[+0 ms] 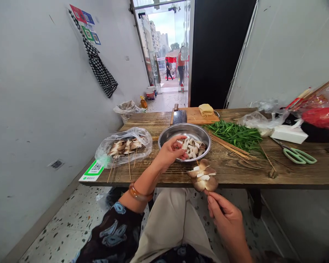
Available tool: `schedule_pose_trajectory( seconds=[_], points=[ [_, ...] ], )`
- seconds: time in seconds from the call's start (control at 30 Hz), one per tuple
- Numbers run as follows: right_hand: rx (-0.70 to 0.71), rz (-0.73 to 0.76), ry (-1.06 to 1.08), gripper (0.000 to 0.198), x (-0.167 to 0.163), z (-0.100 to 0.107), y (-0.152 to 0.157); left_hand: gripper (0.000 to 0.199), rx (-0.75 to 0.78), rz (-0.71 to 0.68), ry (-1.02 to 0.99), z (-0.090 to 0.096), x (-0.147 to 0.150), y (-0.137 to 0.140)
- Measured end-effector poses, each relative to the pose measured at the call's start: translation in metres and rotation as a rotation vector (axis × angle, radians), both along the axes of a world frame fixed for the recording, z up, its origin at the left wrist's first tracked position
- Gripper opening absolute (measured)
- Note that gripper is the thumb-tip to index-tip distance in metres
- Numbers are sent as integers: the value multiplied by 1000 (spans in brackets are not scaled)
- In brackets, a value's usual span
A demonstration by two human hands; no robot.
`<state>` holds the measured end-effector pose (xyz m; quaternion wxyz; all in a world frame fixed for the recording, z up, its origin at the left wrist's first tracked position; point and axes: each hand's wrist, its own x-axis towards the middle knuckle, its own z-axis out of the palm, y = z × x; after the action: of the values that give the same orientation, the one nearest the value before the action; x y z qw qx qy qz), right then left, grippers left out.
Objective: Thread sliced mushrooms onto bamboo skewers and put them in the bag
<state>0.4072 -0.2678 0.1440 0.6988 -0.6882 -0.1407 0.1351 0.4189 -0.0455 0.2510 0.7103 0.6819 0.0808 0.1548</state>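
Note:
My right hand [226, 215] pinches the lower end of a mushroom skewer [203, 176]. Several brown-capped, white-stemmed mushrooms are threaded on it, and its tip points up toward the bowl. My left hand [173, 151] is over the left part of a steel bowl [161, 136], fingers curved and apart, with nothing visible gripped between them. Loose mushroom pieces [193, 148] lie in the bowl, close to the fingertips. To the left, a clear plastic bag [142, 133] holds several threaded mushroom skewers [127, 147], their sticks poking out toward the table's front edge.
Bare bamboo sticks [230, 146] lie right of the bowl beside green chives [235, 132]. Behind are a cleaver [179, 116] and a cutting board [193, 116] with stacked tofu sheets [206, 109]. Green-handled scissors [298, 156] and a tissue pack [289, 133] lie at the right.

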Motion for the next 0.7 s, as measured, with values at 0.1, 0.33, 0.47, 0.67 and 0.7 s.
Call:
schedule_pose_trajectory(
  seconds=[0.1, 0.33, 0.47, 0.67, 0.7],
  points=[
    [-9, 2, -37, 32, -3, 2, 0, 42, -88, 49, -22, 0, -12, -2],
    [-35, 38, -20, 31, -10, 7, 0, 32, -36, 246, -125, -9, -32, 4],
    [-38, 73, -7, 29, -15, 8, 2, 42, -150, 224, -104, -12, -45, 2],
    [-48, 141, -70, 27, -21, 7, 3, 27, -410, 206, -54, -16, -57, -3],
    [-53, 149, -87, 27, -22, 7, 3, 28, -427, 210, -54, -17, -58, -3]
  ],
)
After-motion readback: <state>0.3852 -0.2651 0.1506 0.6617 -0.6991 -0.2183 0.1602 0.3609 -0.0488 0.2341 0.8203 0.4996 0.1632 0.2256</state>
